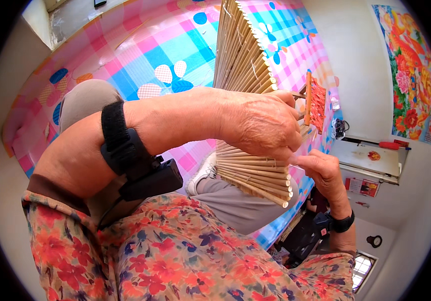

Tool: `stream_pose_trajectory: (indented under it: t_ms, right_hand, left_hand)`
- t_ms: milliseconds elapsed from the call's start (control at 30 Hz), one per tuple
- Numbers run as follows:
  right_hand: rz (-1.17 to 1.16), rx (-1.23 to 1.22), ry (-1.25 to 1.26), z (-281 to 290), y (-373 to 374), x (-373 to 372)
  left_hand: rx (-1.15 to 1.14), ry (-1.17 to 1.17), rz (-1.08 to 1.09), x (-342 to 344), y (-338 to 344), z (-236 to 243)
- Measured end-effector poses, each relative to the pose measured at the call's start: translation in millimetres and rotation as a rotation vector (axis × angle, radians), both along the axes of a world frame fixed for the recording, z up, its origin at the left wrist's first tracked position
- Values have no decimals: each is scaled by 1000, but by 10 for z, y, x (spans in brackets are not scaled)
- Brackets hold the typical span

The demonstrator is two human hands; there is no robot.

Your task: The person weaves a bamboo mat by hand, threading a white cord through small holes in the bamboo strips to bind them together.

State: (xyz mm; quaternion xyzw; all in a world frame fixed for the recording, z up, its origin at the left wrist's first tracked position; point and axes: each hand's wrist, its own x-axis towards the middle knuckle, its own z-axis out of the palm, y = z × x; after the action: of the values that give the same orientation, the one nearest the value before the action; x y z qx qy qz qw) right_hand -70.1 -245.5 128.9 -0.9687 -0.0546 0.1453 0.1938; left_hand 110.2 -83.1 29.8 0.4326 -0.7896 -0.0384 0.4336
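Left hand (258, 125) with fingers curled tight over a bamboo-stick mat (243, 65) held above the lap, right hand (320, 168) pinching a thin thread (295, 165) at the mat's lower edge, checked pink-and-blue cloth (175, 45) behind

Your left hand (260, 125) lay on the stick mat (240, 65), your right hand (323, 170) just right of it, the cloth (140, 45) spread behind both.

We see a home room, likely a bedroom: pink-blue checked bedsheet (145, 45) with heart print underfoot, plain white walls, floral poster (410, 75) hung up, small white cabinet (371, 159), barred window (362, 268).
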Motion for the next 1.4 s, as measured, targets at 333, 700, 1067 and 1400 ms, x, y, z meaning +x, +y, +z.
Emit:
stream_pose_trajectory:
  t_ms: [333,700,1067,1400]
  right_hand:
    - [50,9,-109,-37,-7,-58]
    - [182,-29,-162,-46,-5,-27]
    - [197,-30,-114,28,61,23]
    - [200,-9,-106,-5,117,42]
  left_hand:
    - [-68,42,33,-30,4,-32]
    - [-72,93,5,-30,54,-59]
    - [-49,78,30,-51,107,-55]
    - [-41,55,36,-51,159,-82]
